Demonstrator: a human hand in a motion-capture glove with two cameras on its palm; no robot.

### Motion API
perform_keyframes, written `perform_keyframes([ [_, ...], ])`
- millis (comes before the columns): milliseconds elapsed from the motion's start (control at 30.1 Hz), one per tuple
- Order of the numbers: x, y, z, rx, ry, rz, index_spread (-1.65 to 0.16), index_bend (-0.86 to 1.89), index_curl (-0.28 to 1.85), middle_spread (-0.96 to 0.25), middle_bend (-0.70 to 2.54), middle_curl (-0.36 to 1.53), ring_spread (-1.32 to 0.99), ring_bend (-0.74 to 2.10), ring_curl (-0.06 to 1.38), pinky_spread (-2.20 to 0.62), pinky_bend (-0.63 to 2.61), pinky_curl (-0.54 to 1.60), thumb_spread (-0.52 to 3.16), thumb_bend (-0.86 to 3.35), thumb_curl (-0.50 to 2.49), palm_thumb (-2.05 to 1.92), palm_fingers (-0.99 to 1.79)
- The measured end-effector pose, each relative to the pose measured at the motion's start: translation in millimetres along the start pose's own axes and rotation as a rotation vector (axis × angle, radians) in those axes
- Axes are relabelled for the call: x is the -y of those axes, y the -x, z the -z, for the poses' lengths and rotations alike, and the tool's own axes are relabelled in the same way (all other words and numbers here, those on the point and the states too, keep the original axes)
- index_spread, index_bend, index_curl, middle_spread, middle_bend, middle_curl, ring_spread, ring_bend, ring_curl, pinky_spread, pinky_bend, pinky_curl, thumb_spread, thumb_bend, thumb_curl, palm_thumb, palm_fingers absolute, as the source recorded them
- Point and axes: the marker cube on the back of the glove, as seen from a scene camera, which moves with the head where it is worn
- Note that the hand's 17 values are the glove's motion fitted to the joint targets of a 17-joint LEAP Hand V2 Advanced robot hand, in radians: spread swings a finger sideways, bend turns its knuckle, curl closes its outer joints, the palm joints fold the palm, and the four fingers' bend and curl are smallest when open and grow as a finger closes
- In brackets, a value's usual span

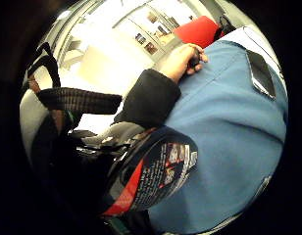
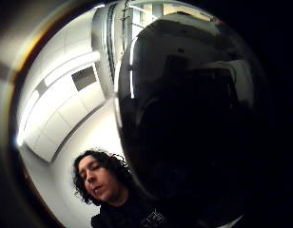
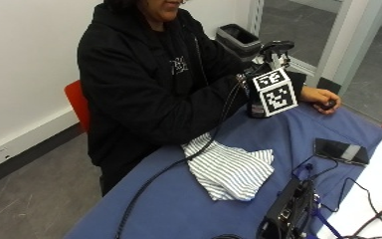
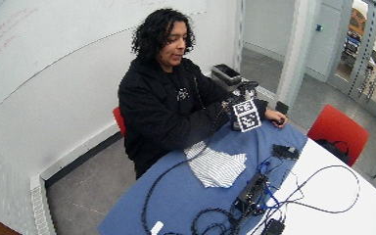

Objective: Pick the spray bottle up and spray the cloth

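Observation:
A black spray bottle stands upright at the far end of the blue-covered table, its trigger head on top. My gloved right hand grips the bottle's body, mostly hidden behind it. Whether the bottle's base touches the table I cannot tell. Its black and red label fills the little finger side palm view, and its dark body fills the thumb side view. A striped white cloth lies crumpled on the table, nearer the camera than the bottle. The bare left hand rests beyond the bottle, holding a small black thing.
A black phone lies on the blue cover past the cloth. A black device with cables sits at the near edge beside the white tabletop. A bin stands behind the table, a red chair at its far side.

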Motion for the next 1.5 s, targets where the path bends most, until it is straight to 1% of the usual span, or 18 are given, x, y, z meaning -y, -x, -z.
perform_keyframes([
  [332, -1, -2, 0, 0.024, 0.021, -0.019, -0.26, 0.14, 0.54, -0.2, 0.66, 0.61, -0.19, 0.8, 0.52, -0.27, 0.58, 0.45, 1.09, 0.0, 0.94, 1.03, 1.27],
  [499, -8, -3, 3, 0.031, 0.143, -0.085, -0.26, 0.18, 0.55, -0.19, 0.66, 0.6, -0.18, 0.77, 0.51, -0.24, 0.51, 0.44, 1.07, -0.03, 0.92, 0.99, 1.2],
  [532, -11, -2, 5, 0.009, 0.17, -0.098, -0.26, 0.18, 0.55, -0.17, 0.66, 0.6, -0.17, 0.77, 0.51, -0.21, 0.44, 0.42, 1.07, -0.05, 0.9, 0.97, 1.12],
  [598, -20, -1, 13, -0.06, 0.203, -0.119, -0.26, 0.19, 0.55, -0.15, 0.66, 0.6, -0.16, 0.72, 0.49, -0.14, 0.3, 0.39, 1.08, -0.08, 0.84, 0.89, 1.0],
  [665, -28, 1, 21, -0.149, 0.206, -0.129, -0.25, 0.19, 0.55, -0.12, 0.6, 0.57, -0.15, 0.66, 0.48, -0.06, 0.25, 0.39, 1.06, -0.09, 0.79, 0.82, 0.87],
  [731, -36, 2, 29, -0.258, 0.191, -0.135, -0.24, 0.16, 0.55, -0.1, 0.55, 0.56, -0.13, 0.62, 0.48, 0.0, 0.24, 0.39, 1.05, -0.09, 0.75, 0.77, 0.76],
  [798, -46, 3, 39, -0.384, 0.185, -0.143, -0.24, 0.14, 0.54, -0.07, 0.51, 0.54, -0.11, 0.58, 0.47, 0.06, 0.23, 0.38, 1.04, -0.08, 0.72, 0.74, 0.7],
  [931, -74, 11, 66, -0.604, 0.239, -0.184, -0.26, 0.08, 0.47, -0.03, 0.42, 0.49, -0.07, 0.52, 0.44, 0.14, 0.26, 0.38, 1.01, -0.06, 0.66, 0.69, 0.54],
  [1031, -95, 17, 91, -0.751, 0.281, -0.245, -0.28, 0.08, 0.43, -0.01, 0.35, 0.46, -0.04, 0.47, 0.41, 0.18, 0.29, 0.37, 1.01, -0.06, 0.62, 0.65, 0.44],
  [1130, -117, 22, 113, -0.895, 0.329, -0.323, -0.31, 0.15, 0.43, 0.01, 0.26, 0.43, 0.01, 0.38, 0.38, 0.21, 0.33, 0.38, 1.0, -0.08, 0.57, 0.56, 0.31],
  [1330, -159, 22, 141, -1.112, 0.382, -0.413, -0.35, 0.14, 0.38, 0.03, 0.18, 0.39, 0.06, 0.3, 0.34, 0.23, 0.36, 0.38, 0.99, -0.06, 0.5, 0.46, 0.22],
  [1496, -188, 22, 155, -1.179, 0.391, -0.449, -0.37, 0.15, 0.36, 0.03, 0.17, 0.36, 0.08, 0.29, 0.32, 0.24, 0.36, 0.37, 0.99, -0.05, 0.46, 0.43, 0.2],
])
